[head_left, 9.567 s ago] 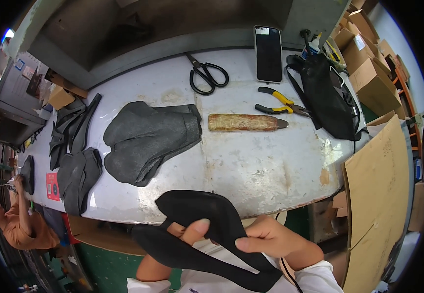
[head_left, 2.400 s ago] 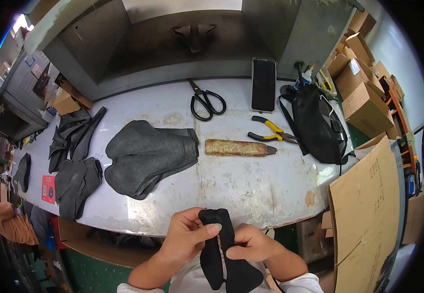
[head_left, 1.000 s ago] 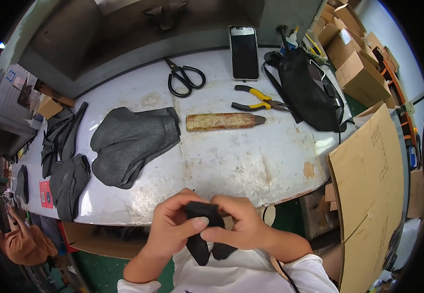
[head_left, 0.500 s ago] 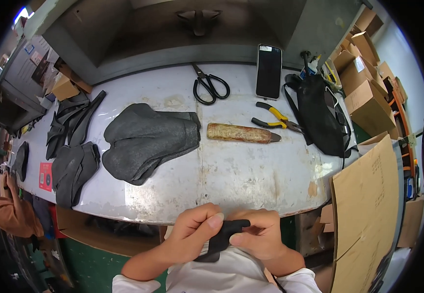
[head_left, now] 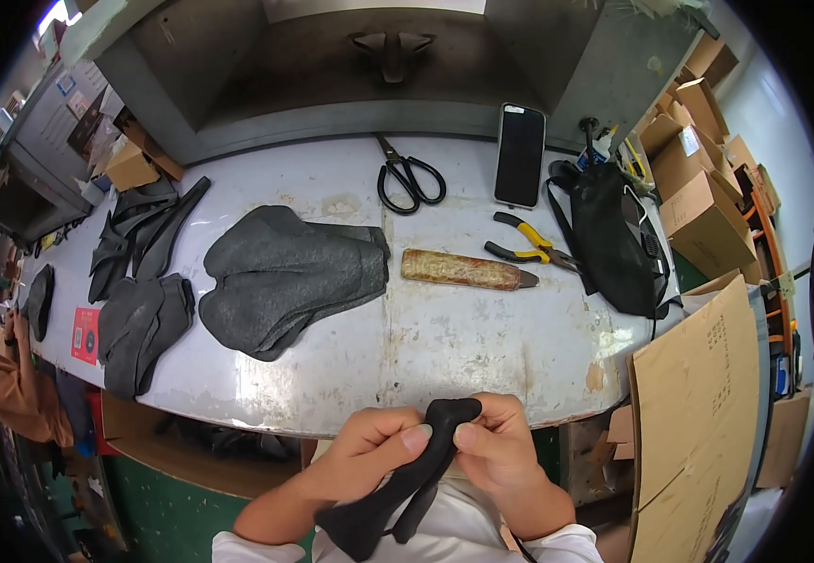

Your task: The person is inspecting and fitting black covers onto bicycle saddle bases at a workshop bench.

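A soft black piece of material [head_left: 390, 497], folded over at its top, is held in front of my body at the table's near edge. My left hand [head_left: 369, 455] pinches it from the left, thumb on top. From the right, my right hand [head_left: 501, 441] grips the folded end between thumb and fingers. Two tapering ends of the piece hang below my hands. Beyond them on the table lie a wrapped-handle knife [head_left: 463, 270] with a short dark blade, black-handled scissors [head_left: 407, 178] and yellow-and-black pliers [head_left: 531, 244].
Stacked dark grey saddle-shaped pieces [head_left: 285, 277] lie left of centre, with more dark pieces [head_left: 144, 328] farther left. A phone [head_left: 519, 155] and a black bag [head_left: 613, 239] are at the right. A cardboard sheet [head_left: 698, 413] stands beside the table. Another person [head_left: 17, 394] is at the far left.
My hands have risen slightly and turned the black piece, so its fold points up and more of its length hangs down. The table things keep their places.
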A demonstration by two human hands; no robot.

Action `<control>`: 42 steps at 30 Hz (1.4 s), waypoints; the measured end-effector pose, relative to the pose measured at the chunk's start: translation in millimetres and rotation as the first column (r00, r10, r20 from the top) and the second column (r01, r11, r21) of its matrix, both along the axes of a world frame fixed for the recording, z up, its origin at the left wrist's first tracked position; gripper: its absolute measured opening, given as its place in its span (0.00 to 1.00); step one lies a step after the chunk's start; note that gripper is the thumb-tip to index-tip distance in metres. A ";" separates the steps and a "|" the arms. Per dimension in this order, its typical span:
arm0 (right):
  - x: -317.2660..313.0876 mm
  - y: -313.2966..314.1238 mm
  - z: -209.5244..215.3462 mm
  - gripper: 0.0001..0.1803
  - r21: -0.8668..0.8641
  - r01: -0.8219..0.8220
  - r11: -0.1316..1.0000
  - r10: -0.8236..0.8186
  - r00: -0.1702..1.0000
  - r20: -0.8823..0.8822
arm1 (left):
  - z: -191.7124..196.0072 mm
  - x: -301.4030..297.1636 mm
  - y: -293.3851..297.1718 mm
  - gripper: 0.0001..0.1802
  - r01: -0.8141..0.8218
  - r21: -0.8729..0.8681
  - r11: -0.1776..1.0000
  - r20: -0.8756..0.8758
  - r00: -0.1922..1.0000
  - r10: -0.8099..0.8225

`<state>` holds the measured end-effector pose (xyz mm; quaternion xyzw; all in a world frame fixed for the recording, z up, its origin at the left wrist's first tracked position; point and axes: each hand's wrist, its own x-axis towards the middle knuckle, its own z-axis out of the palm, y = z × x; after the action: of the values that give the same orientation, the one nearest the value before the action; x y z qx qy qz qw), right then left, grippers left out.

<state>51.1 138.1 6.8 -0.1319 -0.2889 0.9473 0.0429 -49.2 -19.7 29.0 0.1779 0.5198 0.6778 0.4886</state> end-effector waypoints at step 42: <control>-2.1 -1.6 37.3 0.20 0.936 0.166 0.311 0.072 0.978 -0.197 | -24.4 33.0 0.9 0.12 -0.205 0.173 0.963 -0.316 0.915 0.251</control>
<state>49.0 136.6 44.1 0.0069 -0.7793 0.6035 0.1687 -16.2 -18.9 4.6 0.2615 0.5651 0.7239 0.2972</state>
